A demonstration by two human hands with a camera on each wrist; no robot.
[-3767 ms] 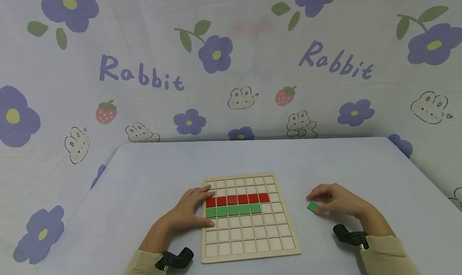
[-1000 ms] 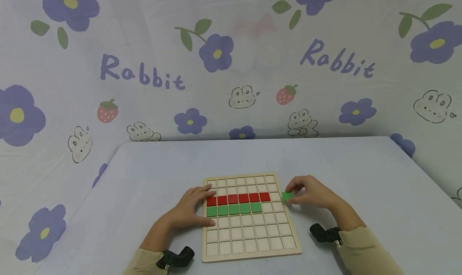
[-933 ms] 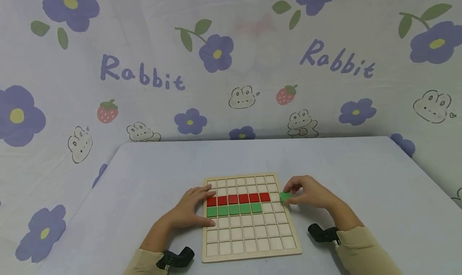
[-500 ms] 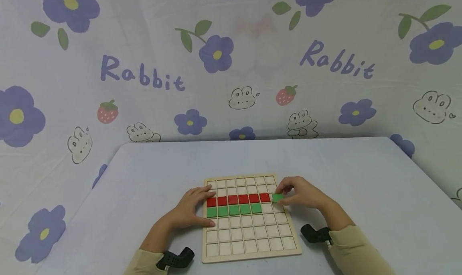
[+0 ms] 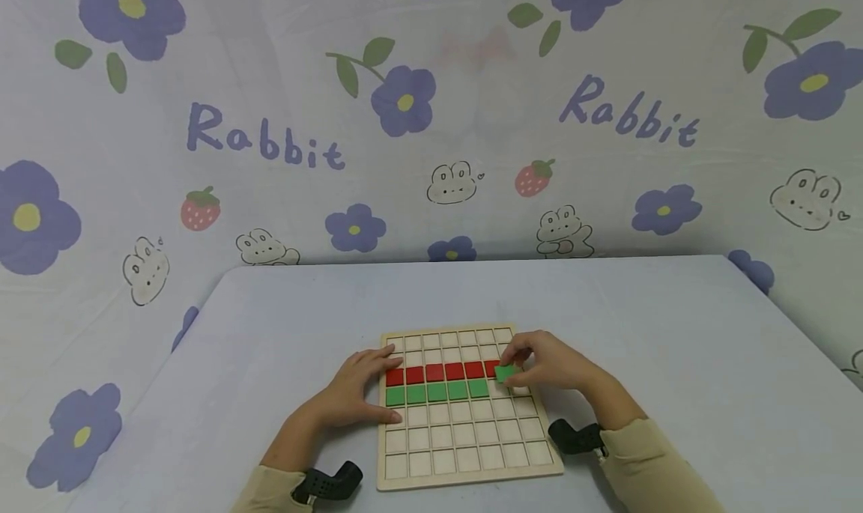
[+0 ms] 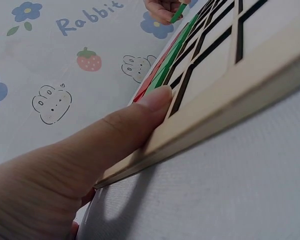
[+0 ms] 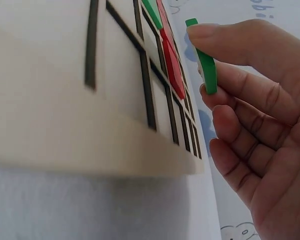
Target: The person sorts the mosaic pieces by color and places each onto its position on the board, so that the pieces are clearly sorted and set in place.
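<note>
A wooden grid board (image 5: 472,477) lies on the white table. One of its rows carries several red tiles (image 5: 434,372), and the row just nearer carries several green tiles (image 5: 436,392). My left hand (image 5: 347,393) rests on the board's left edge, fingers spread and thumb (image 6: 150,102) flat on the frame. Between thumb and fingertips, my right hand (image 5: 556,362) pinches a loose green tile (image 5: 503,374). From the head this tile overlaps the right end of the red row. The right wrist view shows the green tile (image 7: 205,62) raised off the board and tilted.
White table surface (image 5: 303,303) surrounds the board on all sides. Behind it hangs a cloth (image 5: 472,123) printed with flowers, rabbits and strawberries. A black wrist camera (image 5: 330,483) is strapped to the left wrist and another black camera (image 5: 576,438) to the right.
My right hand picked up the green tile from the table right of the board and has carried it left, over the board's right side. My left hand has stayed in place.
</note>
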